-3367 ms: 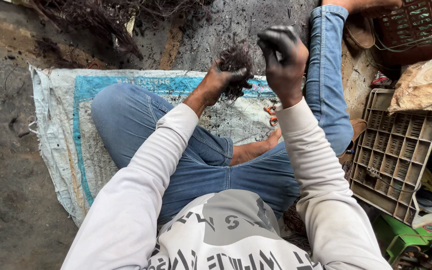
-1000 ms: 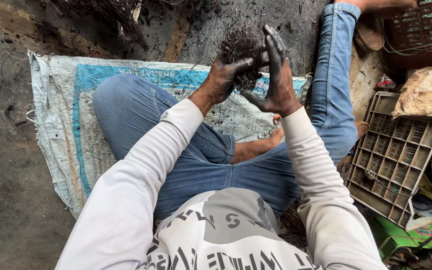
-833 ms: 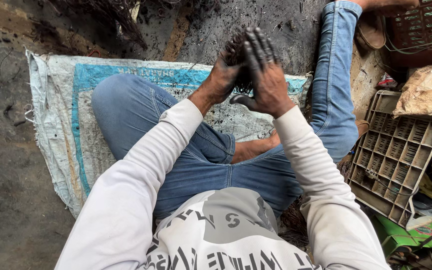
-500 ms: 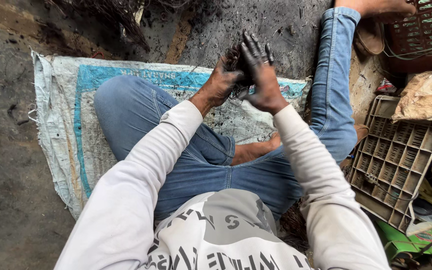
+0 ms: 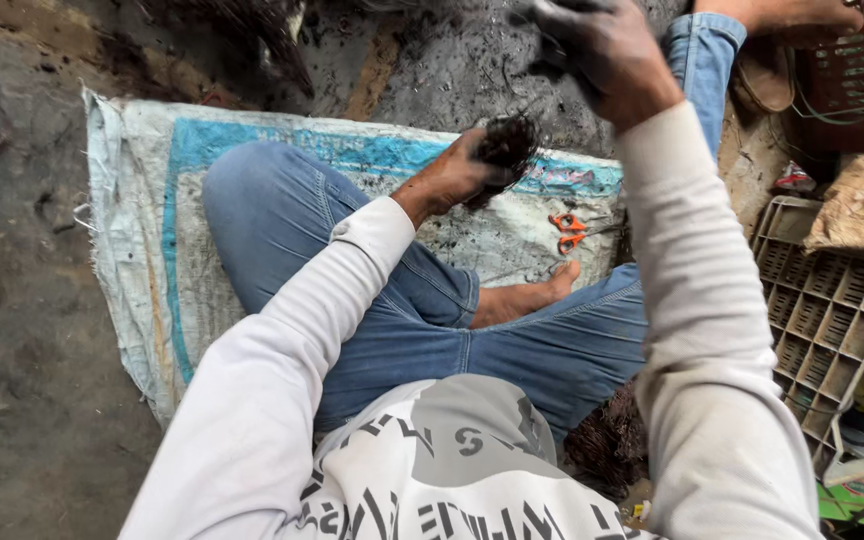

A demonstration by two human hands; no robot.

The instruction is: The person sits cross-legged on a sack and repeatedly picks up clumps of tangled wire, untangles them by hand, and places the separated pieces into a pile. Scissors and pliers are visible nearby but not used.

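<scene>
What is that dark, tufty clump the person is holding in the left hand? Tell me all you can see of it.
The dark clump is a small, bristly bundle of blackish-brown strands, like fine roots or fibres, with loose ends sticking out all round. The left hand, smeared with dark grime, grips it from below at its lower end. It is held up in the air above the white and blue woven mat, beyond the folded knee. The right hand is raised apart from it.

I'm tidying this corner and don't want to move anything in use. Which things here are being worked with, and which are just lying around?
In use:
- dark fibrous clump, gripped in the left hand
- right hand, raised and blackened; what it holds cannot be told

Lying about:
- orange-handled scissors on the woven sack mat
- grey plastic crate
- red crate
</scene>
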